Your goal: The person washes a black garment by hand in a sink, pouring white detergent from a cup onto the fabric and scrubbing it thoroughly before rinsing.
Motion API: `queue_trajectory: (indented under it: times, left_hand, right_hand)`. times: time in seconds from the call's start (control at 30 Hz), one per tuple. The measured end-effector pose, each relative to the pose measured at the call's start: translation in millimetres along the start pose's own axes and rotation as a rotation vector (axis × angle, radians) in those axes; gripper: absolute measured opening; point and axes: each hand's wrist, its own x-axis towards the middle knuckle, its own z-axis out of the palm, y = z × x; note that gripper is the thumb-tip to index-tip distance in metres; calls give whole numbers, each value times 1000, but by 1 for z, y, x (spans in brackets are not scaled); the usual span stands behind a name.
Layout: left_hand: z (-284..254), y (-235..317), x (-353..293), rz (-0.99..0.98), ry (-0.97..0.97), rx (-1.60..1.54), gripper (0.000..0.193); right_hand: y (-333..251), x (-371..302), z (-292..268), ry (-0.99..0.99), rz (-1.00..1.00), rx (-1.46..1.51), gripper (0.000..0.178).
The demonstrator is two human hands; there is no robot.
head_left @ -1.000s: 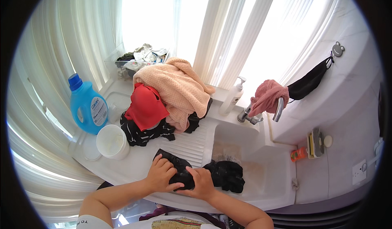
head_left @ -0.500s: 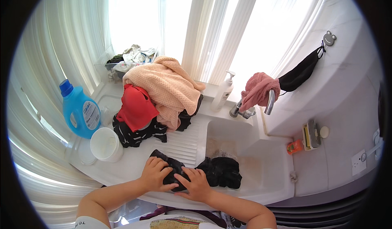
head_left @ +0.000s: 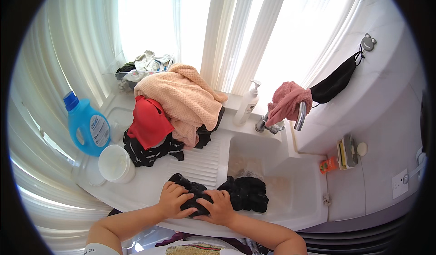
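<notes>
A dark, wet-looking black garment (head_left: pixel 247 193) stretches from the ridged washboard (head_left: pixel 195 166) over the near left corner of the white sink (head_left: pixel 295 209). Its right part droops into the basin. On its left part lies my left hand (head_left: pixel 175 200), fingers curled over the bunched cloth. Close beside it, my right hand (head_left: pixel 220 206) grips the cloth's middle, thumb pointing left. The garment's left end curls up in a roll beyond my left fingers. Cloth under both palms is hidden.
Left stand a blue detergent bottle (head_left: pixel 88 125) and white tub (head_left: pixel 116 164). Behind are a red cloth (head_left: pixel 150 123), striped black garment (head_left: pixel 147 153) and peach towel (head_left: pixel 181 96). A pump bottle (head_left: pixel 247 105) stands near the faucet (head_left: pixel 300 116), draped with a pink cloth (head_left: pixel 288 101).
Both hands keep their hold on the black garment. Its left part is more bunched and rolled up now, and my left hand has shifted slightly downward.
</notes>
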Motion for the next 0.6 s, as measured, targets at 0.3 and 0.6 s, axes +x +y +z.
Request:
queue_trajectory:
  times: [0.3,0.6]
  left_hand:
    - [59,-82,66,-621,59,61,30]
    - [37,-41,37,-232,123,-65,18]
  right_hand:
    - [54,87,26,93,301,-243,67]
    - [33,40,17,-79,102,-19,71]
